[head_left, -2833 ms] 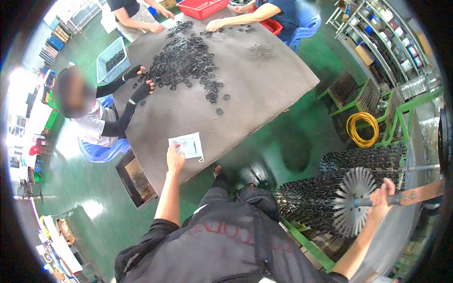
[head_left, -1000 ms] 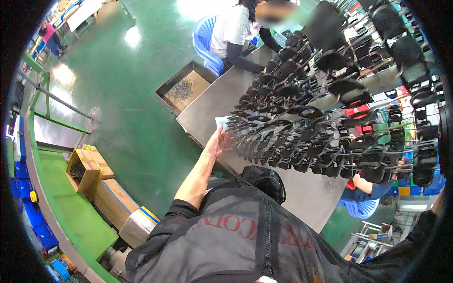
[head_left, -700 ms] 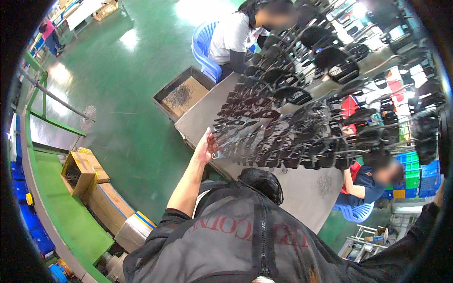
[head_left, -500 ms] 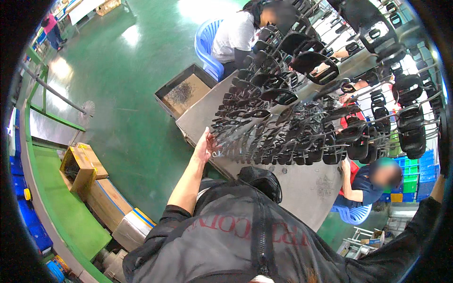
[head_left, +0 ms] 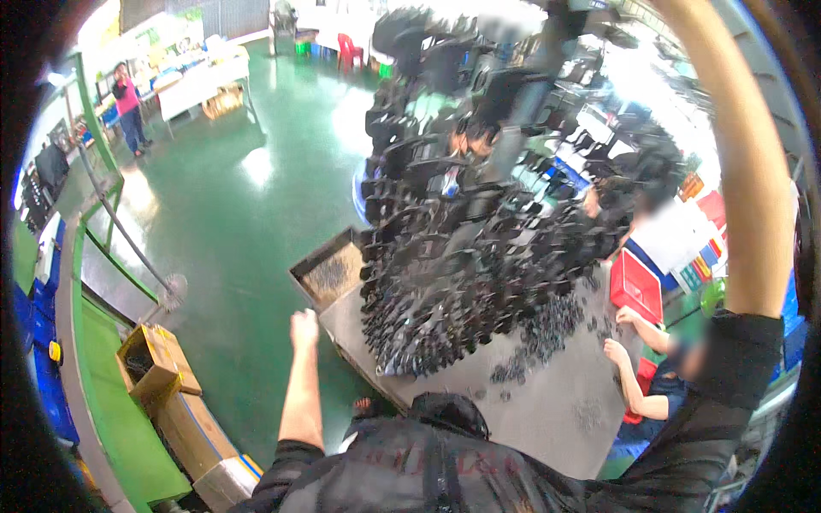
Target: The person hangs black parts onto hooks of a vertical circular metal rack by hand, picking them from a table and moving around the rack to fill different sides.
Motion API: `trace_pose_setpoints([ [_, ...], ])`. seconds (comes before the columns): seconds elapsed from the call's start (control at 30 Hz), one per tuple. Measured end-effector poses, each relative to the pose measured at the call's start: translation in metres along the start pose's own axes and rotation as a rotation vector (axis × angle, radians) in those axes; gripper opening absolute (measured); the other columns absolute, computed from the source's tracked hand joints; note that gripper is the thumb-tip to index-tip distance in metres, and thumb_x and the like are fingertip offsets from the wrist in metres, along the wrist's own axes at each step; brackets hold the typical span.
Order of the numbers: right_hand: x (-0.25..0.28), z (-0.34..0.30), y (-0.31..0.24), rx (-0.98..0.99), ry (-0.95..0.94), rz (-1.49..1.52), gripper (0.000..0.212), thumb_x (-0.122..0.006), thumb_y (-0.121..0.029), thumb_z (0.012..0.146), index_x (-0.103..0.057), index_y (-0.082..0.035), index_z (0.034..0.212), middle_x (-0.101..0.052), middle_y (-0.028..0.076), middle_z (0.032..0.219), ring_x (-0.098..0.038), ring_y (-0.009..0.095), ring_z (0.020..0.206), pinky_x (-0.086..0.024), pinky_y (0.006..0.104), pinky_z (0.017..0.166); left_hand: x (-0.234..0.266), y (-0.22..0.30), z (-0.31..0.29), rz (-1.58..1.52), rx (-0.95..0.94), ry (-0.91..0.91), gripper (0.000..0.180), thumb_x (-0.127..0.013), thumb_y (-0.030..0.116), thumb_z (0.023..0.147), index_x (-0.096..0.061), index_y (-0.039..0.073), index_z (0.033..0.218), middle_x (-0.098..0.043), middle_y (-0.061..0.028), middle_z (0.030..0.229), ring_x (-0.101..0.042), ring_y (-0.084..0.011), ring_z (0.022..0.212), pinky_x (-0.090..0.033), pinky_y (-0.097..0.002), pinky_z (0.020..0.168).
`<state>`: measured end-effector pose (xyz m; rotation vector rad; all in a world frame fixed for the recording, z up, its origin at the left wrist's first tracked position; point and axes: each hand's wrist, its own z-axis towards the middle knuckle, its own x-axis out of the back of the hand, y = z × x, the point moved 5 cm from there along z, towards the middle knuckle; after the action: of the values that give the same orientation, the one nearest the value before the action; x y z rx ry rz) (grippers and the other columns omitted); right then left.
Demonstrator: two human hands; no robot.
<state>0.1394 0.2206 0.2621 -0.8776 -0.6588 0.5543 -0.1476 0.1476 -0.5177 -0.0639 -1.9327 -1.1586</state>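
Observation:
A tall rack (head_left: 428, 231) packed with rows of black parts on thin rods rises over the grey table (head_left: 547, 427). Its central bar (head_left: 513, 145) is blurred. To the left of the rack, apart from it and above the floor, my left hand (head_left: 304, 329) is closed in a fist, with nothing seen sticking out of it. My raised right forearm (head_left: 753, 145) runs up past the top edge, and that hand is out of view. Small black pieces (head_left: 539, 338) lie scattered on the table under the rack.
A shallow box of small dark pieces (head_left: 329, 274) sits at the table's left corner. Beyond the right edge a co-worker's hands (head_left: 620, 333) reach over the table near a red basket (head_left: 637, 286). Cardboard boxes (head_left: 167, 363) stand at left. Another person (head_left: 128, 107) stands far off.
The rack swung from a steep slant to nearly upright. My left hand came away from its lower end, moving left and down, and closed. My right arm rose from the lower right.

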Motion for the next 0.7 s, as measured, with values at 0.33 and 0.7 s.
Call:
trace_pose_setpoints([
  [0.33, 0.023, -0.003, 0.025, -0.058, -0.076, 0.017, 0.011, -0.063, -0.015, 0.086, -0.058, -0.008, 0.079, -0.058, 0.0, 0.059, -0.063, 0.019, 0.063, -0.053, 0.0333, 0.065, 0.363, 0.425, -0.378, 0.089, -1.769, 0.759, 0.049, -0.054, 0.024, 0.091, -0.046, -0.005, 0.131, -0.052, -0.0197, 0.131, -0.047, -0.0313, 0.125, -0.032, -0.0403, 0.107],
  [0.7, 0.01, -0.068, 0.01, -0.179, -0.126, 0.234, 0.012, -0.063, -0.019, 0.086, -0.059, -0.008, 0.081, -0.06, 0.002, 0.064, -0.059, 0.018, 0.061, -0.051, 0.0336, 0.062, 0.3, 0.563, -0.393, 0.772, -1.706, 0.196, 0.068, -0.065, 0.042, 0.084, -0.044, 0.0, 0.134, -0.049, -0.0224, 0.134, -0.046, -0.0344, 0.126, -0.035, -0.0413, 0.107],
])
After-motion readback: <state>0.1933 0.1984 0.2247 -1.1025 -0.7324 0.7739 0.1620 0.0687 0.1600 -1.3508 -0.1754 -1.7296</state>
